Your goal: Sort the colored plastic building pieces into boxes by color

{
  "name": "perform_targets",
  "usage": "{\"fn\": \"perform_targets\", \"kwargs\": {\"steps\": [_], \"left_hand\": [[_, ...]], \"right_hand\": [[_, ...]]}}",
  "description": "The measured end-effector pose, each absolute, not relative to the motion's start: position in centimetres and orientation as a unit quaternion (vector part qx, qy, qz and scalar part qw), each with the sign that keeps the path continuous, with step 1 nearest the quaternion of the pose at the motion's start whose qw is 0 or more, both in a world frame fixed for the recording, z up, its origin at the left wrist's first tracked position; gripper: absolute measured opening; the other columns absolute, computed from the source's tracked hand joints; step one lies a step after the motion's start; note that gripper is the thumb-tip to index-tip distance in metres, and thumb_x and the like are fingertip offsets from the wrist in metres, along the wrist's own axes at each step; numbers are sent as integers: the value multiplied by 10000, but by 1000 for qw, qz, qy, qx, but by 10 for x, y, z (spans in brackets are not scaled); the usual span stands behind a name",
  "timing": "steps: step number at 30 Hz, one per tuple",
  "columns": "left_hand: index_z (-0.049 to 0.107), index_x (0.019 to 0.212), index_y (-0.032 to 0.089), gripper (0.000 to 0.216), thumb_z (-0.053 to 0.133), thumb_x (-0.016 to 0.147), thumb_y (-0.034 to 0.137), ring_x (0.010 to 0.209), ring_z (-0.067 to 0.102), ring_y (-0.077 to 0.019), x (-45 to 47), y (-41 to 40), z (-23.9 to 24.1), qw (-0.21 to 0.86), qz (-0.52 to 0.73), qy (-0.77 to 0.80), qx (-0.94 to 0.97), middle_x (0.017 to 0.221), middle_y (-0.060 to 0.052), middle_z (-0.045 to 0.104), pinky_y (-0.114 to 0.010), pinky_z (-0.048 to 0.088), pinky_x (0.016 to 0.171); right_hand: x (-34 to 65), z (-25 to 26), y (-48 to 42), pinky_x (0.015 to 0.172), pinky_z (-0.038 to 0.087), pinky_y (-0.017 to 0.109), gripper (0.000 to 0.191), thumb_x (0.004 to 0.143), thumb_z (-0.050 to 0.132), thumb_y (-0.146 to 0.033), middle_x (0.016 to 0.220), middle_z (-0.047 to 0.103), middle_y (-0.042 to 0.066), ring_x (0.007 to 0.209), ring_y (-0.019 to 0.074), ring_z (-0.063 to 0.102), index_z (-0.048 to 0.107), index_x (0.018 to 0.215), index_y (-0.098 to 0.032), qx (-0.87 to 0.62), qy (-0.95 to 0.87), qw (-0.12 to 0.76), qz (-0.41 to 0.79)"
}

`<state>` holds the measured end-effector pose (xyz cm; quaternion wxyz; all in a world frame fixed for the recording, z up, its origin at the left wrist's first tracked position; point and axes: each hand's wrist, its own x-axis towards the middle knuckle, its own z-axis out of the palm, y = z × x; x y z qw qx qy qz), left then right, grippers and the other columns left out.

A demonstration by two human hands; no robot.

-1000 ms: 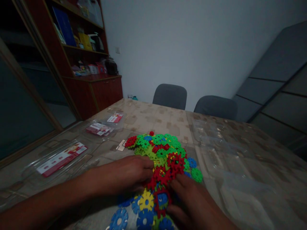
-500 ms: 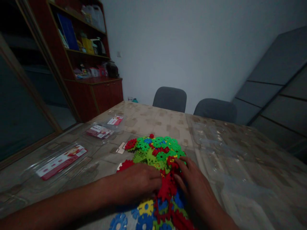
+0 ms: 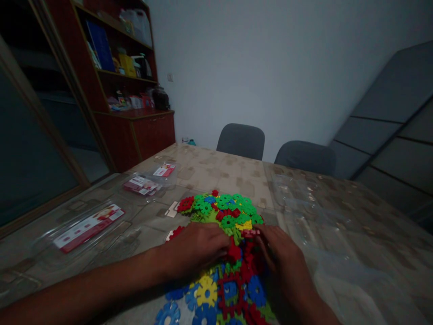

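Observation:
A heap of notched plastic flower-shaped discs, green, red, blue and yellow, spreads over the table in front of me. My left hand reaches across the heap from the left, fingers curled round a red notched disc. On the other side, my right hand pinches another red disc, seen nearly edge-on, between thumb and fingers. A red square frame piece lies nearer to me, below both hands. Fingertips of the left hand are partly hidden.
Clear plastic packs with printed cards lie on the patterned table at left. Transparent plastic trays line the right side. Two grey chairs stand behind the table, and a red-brown cabinet is at back left.
My right hand has lifted a red disc and turned it edge-on. My left hand has closed round a red disc. A large red piece between the hands has shifted, uncovering blue discs below.

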<state>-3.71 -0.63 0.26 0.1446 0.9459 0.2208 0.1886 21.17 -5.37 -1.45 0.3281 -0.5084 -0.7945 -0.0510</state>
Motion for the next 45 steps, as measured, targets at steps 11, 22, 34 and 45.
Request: {"fn": "perform_targets", "kwargs": {"steps": [11, 22, 34, 45], "left_hand": [[661, 985, 193, 119, 553, 955, 155, 809, 643, -181, -29, -10, -9, 362, 248, 341, 832, 890, -23, 701, -287, 472, 724], [551, 1397, 259, 673, 835, 809, 422, 1275, 581, -345, -35, -13, 1, 229, 112, 313, 915, 1444, -108, 590, -433, 487, 1038], [597, 1334, 277, 528, 775, 870, 456, 1072, 661, -300, -41, -18, 22, 214, 61, 314, 923, 1280, -89, 662, -375, 519, 901], [649, 1262, 248, 484, 734, 887, 542, 1046, 671, -313, -41, -14, 19, 217, 66, 374, 899, 1177, -90, 700, -393, 517, 878]], "right_hand": [[209, -17, -55, 759, 616, 361, 278, 1028, 442, -225, 1025, 796, 113, 882, 254, 768, 702, 1113, -175, -524, -784, 333, -13], [197, 2, -65, 868, 549, 441, 122, 944, 643, -223, 1079, 692, 99, 967, 272, 667, 666, 1060, -191, -560, -800, 162, 138], [202, -3, -62, 824, 524, 378, 235, 807, 755, -102, 1035, 670, 56, 961, 247, 632, 608, 955, -210, -536, -802, 189, 185], [210, -6, -56, 934, 500, 515, 427, 806, 712, -173, 1181, 656, 111, 1101, 324, 607, 592, 1212, -225, -525, -786, 301, 127]]}}
